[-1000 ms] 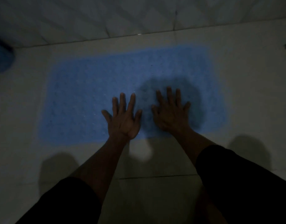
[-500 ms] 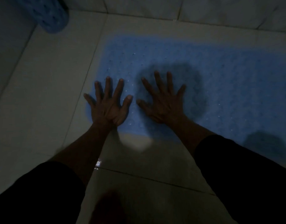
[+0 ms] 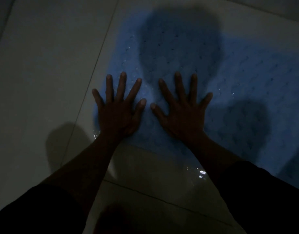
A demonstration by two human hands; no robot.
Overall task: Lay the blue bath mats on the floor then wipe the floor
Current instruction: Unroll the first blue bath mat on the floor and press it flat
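Our left hand (image 3: 117,114) and right hand (image 3: 182,115) lie flat, fingers spread wide, gripping nothing, pressing the blue mat (image 3: 238,78) down at its near left corner, probably to seat it against the wet tiled floor (image 3: 44,65).

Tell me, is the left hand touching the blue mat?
Touching. The head view shows the left hand flat, fingers spread, on the blue mat with no gap visible.

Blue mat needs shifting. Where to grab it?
Probably the near-left corner of the blue bath mat, beside the left hand. The mat lies flat on the tile floor, so pinch its thin edge from the bare floor on the left.
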